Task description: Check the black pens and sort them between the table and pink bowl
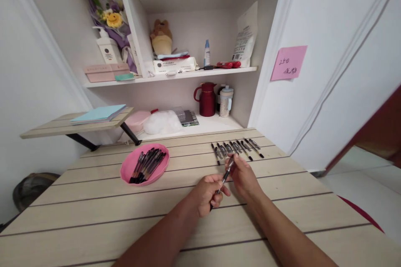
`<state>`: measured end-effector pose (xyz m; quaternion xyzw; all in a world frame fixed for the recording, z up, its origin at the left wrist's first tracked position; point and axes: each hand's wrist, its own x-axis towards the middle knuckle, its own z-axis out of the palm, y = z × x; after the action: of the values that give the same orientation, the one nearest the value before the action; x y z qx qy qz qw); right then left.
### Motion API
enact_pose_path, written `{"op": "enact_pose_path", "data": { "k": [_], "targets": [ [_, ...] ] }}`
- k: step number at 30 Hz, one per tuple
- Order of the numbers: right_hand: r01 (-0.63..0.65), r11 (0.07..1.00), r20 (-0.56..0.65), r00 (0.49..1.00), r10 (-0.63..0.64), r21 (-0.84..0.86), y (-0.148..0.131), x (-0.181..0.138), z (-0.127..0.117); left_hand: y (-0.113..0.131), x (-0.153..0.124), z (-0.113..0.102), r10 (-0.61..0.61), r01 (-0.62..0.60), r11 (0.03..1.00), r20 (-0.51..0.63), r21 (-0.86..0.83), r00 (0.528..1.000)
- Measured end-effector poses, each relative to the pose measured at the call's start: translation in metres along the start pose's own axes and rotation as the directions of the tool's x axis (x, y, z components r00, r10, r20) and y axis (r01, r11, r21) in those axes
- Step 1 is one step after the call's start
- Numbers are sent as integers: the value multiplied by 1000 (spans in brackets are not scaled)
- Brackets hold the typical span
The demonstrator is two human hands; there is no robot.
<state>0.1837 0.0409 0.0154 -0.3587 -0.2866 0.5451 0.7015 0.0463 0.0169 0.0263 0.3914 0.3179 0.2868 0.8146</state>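
Near the middle of the tabletop [94,217], a little toward its far edge, both hands meet on one black pen [226,175]. The left hand [208,194] has its fingers curled closed around the lower part of the pen, so the bottom end is hidden inside the fist. The right hand [244,177] grips the upper end with its fingertips pinched together; whether it holds the cap or the barrel itself is too small to tell. The pen is tilted, with its top leaning away from the person, and it is lifted just above the wooden slats.

Just beyond the hands, close to the far edge on the right side, a row of pens [236,148] lies side by side on the wood, all turned in nearly the same direction. To the left, well apart from the hands, a pink bowl [144,164] stands on the tabletop with a bundle of dark pens [147,166] lying inside it.

Behind the far edge, a white shelf unit carries a red jug [206,99] and, just beside it, a lidded cup [225,101]. A pink sticky note [288,62] is on the wall at the right.
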Motion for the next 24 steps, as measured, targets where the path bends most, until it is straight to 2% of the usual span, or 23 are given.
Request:
{"op": "enact_pose_path", "data": {
  "k": [5,9,12,15,18,20,22,24],
  "targets": [
    [53,997,-118,991,-59,-55,-14,14,-15,-5,3,-6,-16,16,1000,-19,-13,1000],
    [2,965,-145,988,-42,-262,-34,20,-32,-5,5,-9,-33,32,999,-40,-31,999],
    [-41,919,-174,984,-31,-393,-52,23,-58,-4,5,-9,-33,31,999,-51,-34,998],
    [-87,795,-226,972,-65,-601,-66,27,-95,-4,5,-9,-28,26,999,-57,-38,998],
    [-99,610,-259,949,-180,-786,-79,30,-132,-5,5,-9,-23,21,999,-49,-42,999],
    [-116,363,-210,950,-232,-924,-87,31,-150,-6,6,-10,-17,15,999,-44,-35,999],
    [-150,102,-173,944,-281,-983,-95,33,-162,-7,6,-11,-11,10,1000,-41,-28,999],
    [-189,-80,-155,937,-313,-979,-101,36,-169,-6,6,-11,-12,11,1000,-37,-22,999]
  ]
}}
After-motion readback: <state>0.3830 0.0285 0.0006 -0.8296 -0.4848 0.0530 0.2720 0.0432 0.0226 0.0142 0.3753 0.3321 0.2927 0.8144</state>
